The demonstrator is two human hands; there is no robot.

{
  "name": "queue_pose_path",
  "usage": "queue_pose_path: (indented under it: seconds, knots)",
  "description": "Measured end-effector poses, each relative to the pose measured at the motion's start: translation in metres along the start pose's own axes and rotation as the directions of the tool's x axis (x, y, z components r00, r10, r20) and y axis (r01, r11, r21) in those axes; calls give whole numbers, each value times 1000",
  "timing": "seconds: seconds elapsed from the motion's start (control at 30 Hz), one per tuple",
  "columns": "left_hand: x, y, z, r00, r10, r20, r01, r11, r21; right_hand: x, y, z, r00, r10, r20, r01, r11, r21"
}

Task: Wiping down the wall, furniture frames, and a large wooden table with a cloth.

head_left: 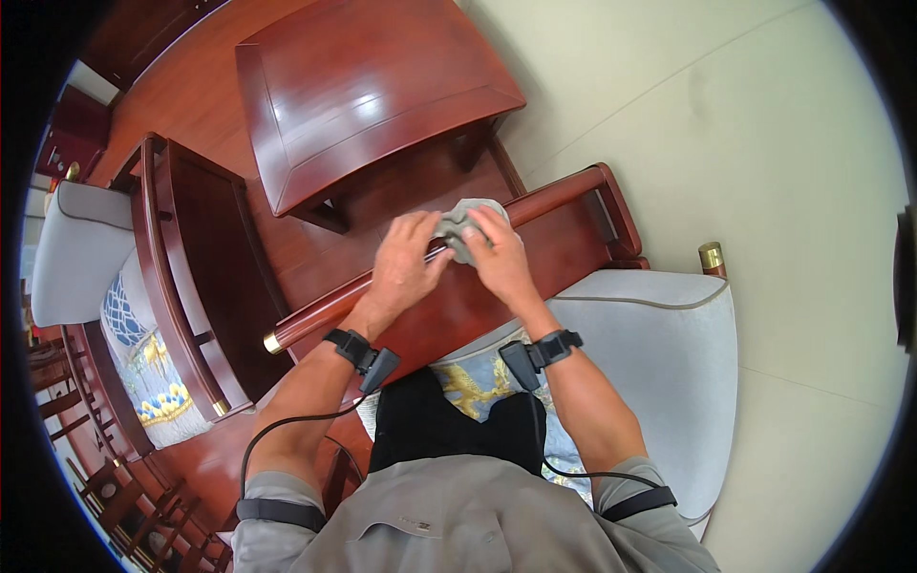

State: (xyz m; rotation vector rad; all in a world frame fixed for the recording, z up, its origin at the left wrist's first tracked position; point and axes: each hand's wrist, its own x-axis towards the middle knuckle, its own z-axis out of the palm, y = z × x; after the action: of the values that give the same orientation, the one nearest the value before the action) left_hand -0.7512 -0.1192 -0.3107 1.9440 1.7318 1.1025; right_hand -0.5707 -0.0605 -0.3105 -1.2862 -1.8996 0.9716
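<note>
A crumpled grey cloth (pixel 468 212) is bunched between my two hands, over the round reddish-brown wooden rail (pixel 330 307) of a chair arm. My left hand (pixel 405 265) has its fingers curled, with the fingertips on the cloth's left edge. Thumb and fingers of my right hand (pixel 499 260) press into the cloth from the right and cover part of it. Beneath my hands runs the flat wooden side panel (pixel 458 306) of the chair. A brass cap (pixel 272 342) finishes the rail's left end.
A polished wooden table (pixel 382 91) stands just beyond the rail. At left is another wooden chair with a pale cushion (pixel 81 234). A light blue cushion (pixel 650 382) lies to my right, beside the pale tiled floor (pixel 812 210). Black cables (pixel 287 420) run along both forearms.
</note>
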Motion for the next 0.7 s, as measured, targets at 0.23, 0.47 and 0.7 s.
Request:
queue_pose_path:
  seconds: [0.23,0.47,0.7]
  knots:
    - [30,50,63,996,51,73,-62,985,162,-41,53,-61,967,218,-130,-241,949,-203]
    - [59,34,98,967,-141,213,74,952,296,-40,70,-54,989,54,-138,-90,958,-270]
    - [21,14,71,988,-4,157,-47,946,320,26,35,-47,978,-189,-85,142,911,-387]
